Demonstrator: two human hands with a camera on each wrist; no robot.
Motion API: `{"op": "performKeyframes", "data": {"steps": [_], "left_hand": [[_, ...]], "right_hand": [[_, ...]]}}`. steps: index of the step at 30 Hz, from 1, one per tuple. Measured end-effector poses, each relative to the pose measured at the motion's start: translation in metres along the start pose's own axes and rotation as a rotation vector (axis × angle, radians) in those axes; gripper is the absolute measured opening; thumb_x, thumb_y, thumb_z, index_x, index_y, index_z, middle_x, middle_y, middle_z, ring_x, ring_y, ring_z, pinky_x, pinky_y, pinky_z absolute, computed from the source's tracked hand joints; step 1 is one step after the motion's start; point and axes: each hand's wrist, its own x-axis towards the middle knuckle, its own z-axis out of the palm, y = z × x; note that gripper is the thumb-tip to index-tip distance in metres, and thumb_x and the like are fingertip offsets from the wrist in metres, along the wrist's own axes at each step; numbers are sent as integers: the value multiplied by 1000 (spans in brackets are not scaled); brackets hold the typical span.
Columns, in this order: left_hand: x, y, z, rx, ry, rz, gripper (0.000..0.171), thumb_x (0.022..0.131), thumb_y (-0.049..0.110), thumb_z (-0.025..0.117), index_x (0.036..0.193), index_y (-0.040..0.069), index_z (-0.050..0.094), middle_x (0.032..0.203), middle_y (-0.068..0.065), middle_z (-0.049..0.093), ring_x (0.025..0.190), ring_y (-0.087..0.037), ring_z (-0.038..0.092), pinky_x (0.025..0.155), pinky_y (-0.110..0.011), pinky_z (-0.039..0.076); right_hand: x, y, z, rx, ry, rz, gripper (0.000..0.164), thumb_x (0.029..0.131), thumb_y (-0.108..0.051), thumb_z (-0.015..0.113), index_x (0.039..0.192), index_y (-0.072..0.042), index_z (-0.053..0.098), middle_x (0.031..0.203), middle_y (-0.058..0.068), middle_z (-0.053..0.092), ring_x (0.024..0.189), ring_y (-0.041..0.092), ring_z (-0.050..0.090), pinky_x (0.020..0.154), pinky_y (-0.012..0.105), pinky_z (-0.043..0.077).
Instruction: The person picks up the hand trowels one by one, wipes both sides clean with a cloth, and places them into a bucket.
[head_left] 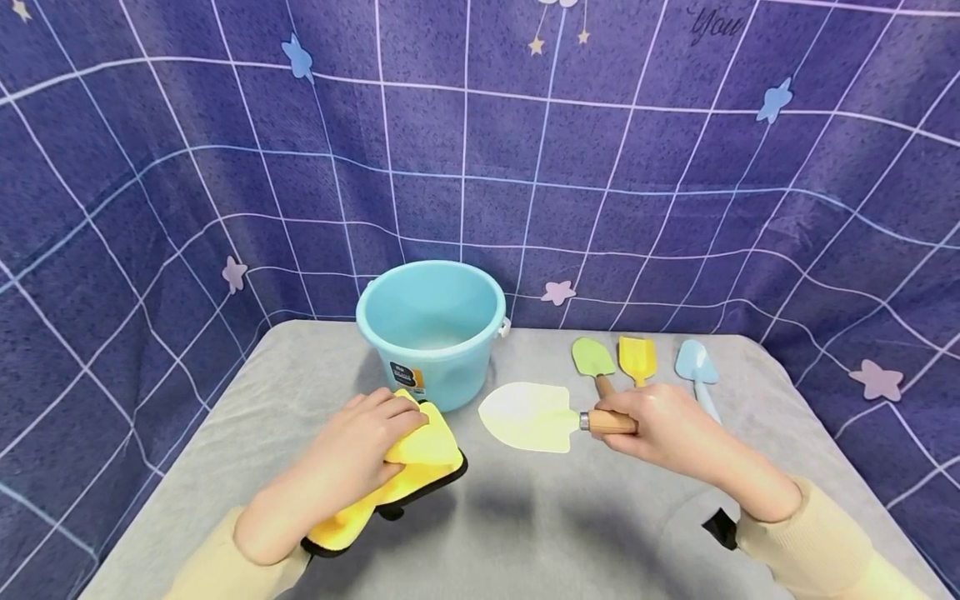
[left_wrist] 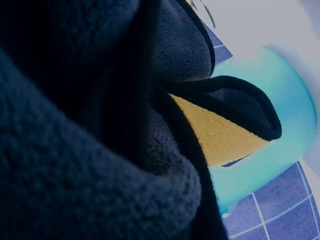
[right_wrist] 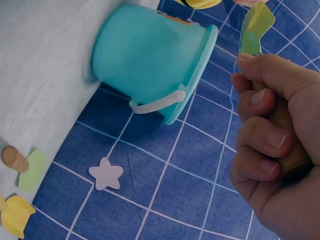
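My left hand [head_left: 356, 446] grips a folded yellow cloth [head_left: 427, 437] with black edging, just in front of the blue bucket. In the left wrist view, the cloth's dark grey underside [left_wrist: 185, 50] fills much of the picture. My right hand [head_left: 667, 425] holds a hand trowel by its wooden handle [head_left: 613, 422], fingers curled round it. Its pale yellow blade [head_left: 525, 417] points left, toward the cloth, with a gap between them. In the right wrist view the blade [right_wrist: 256, 29] is seen edge-on above my right hand [right_wrist: 280, 135].
A light blue bucket [head_left: 450, 379] with a white handle [right_wrist: 160, 104] stands at the back of the grey-covered table [head_left: 517, 542]. Behind my right hand lie a green trowel [head_left: 592, 357], a yellow shovel [head_left: 637, 357] and a blue trowel [head_left: 695, 362]. A purple-blue gridded curtain [head_left: 495, 208] hangs behind.
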Motion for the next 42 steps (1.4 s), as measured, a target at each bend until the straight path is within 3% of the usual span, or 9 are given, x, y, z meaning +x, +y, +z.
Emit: {"op": "performKeyframes", "data": {"steps": [8, 18, 30, 37, 42], "left_hand": [[-3, -3, -8, 4, 65, -63, 55, 55, 12, 85, 106, 9, 65, 103, -1, 64, 94, -19, 55, 77, -36, 46], [3, -3, -22, 9, 181, -51, 52, 57, 9, 83, 106, 7, 65, 105, -3, 64, 95, -20, 55, 72, -38, 46], [21, -1, -39, 25, 288, 20, 51, 57, 5, 82, 105, 6, 64, 101, -4, 64, 95, -23, 56, 78, -41, 47], [34, 7, -44, 57, 346, 98, 49, 56, 4, 80, 103, 5, 64, 97, -5, 64, 90, -23, 57, 72, -38, 47], [45, 15, -46, 48, 365, 147, 50, 54, 2, 79, 102, 4, 64, 98, -7, 64, 89, -24, 57, 72, -38, 47]], "right_hand": [[1, 1, 2, 14, -12, 6, 21, 67, -15, 79, 72, -21, 60, 57, -19, 38, 50, -7, 32, 45, 10, 32], [2, 3, 4, 23, -14, 1, 21, 68, -15, 79, 73, -23, 60, 58, -20, 41, 51, -8, 34, 45, 11, 33], [1, 2, 7, 24, -24, 23, 25, 68, -14, 78, 69, -25, 56, 57, -21, 36, 50, -7, 30, 44, 10, 28], [3, 3, 11, 16, -25, 24, 30, 67, -15, 78, 65, -25, 49, 57, -21, 36, 49, -8, 29, 43, 9, 27], [3, 3, 12, 31, -30, 28, 27, 67, -14, 77, 67, -25, 53, 58, -21, 38, 49, -9, 30, 43, 9, 27]]}}
